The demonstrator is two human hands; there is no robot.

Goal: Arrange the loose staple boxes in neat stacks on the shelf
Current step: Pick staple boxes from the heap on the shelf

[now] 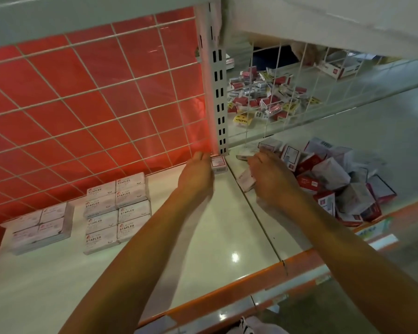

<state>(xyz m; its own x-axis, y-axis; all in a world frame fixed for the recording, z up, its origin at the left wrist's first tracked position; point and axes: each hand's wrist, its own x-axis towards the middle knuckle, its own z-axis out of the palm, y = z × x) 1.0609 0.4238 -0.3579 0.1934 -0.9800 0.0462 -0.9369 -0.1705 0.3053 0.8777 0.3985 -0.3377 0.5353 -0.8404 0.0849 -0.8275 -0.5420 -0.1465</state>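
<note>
At the back of a white shop shelf (227, 225), beside the slotted upright post (219, 104), a person's left hand (196, 175) pinches a small staple box (219, 165) between curled fingers. The right hand (273, 182) arches over a white box (245, 180) at the edge of the loose pile (336, 184); whether those fingers grip it cannot be told. Neat stacks (117, 208) stand well to the left. The small cardboard boxes are likely stiff and heavy for their size, best taken across the two long sides.
</note>
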